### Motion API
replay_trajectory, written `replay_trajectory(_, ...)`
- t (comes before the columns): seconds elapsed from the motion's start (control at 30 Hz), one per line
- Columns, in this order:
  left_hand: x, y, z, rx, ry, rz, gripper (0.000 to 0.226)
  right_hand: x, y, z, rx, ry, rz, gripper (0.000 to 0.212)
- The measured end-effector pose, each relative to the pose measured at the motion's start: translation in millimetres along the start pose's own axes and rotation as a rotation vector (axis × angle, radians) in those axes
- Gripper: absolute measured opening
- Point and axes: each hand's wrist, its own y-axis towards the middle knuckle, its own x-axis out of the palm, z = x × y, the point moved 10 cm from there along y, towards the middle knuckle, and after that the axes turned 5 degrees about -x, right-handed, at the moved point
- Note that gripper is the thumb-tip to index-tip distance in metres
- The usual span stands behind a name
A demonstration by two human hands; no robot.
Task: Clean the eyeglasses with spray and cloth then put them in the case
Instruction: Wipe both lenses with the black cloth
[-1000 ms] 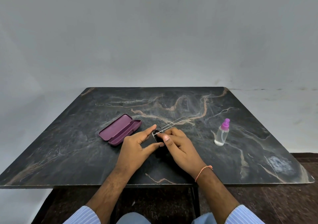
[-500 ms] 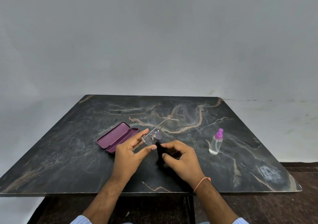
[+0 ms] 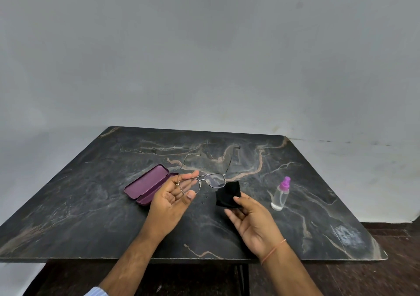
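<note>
Metal-framed eyeglasses (image 3: pixel 214 179) are held above the dark marble table (image 3: pixel 91 205), temples unfolded and pointing away from me. My left hand (image 3: pixel 172 199) pinches the frame at its left lens between thumb and fingers, palm turned up. My right hand (image 3: pixel 252 218) holds a small black cloth (image 3: pixel 228 195) just right of the glasses, apart from the lenses. An open purple case (image 3: pixel 147 184) lies on the table to the left of my left hand. A clear spray bottle (image 3: pixel 281 194) with a pink top stands upright to the right.
The table's near edge runs just below my wrists, and dark floor shows beneath it. A plain grey wall stands behind the table.
Both hands have lifted and drawn apart. The glasses turned from edge-on to lenses facing me, and the cloth came off the lens and now hangs in my right hand.
</note>
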Motion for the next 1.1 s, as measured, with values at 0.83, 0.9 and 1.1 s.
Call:
replay_trajectory(0.83, 15.6, -0.9, -7.1, -0.053, 0.221, -0.198, 0.058, 32.6, -15.1, -9.9, -0.021, 0.143, -0.276, 0.026)
replay_trajectory(0.9, 16.5, -0.9, -6.8, -0.047, 0.217, -0.206, 0.059, 28.4, -13.2, -10.1, -0.038, 0.142, -0.282, 0.028)
replay_trajectory(1.1, 14.6, -0.7, -3.8, -0.039, 0.213, -0.167, 0.069, 10.9, 1.6, -10.0, -0.132, 0.153, -0.171, 0.044)
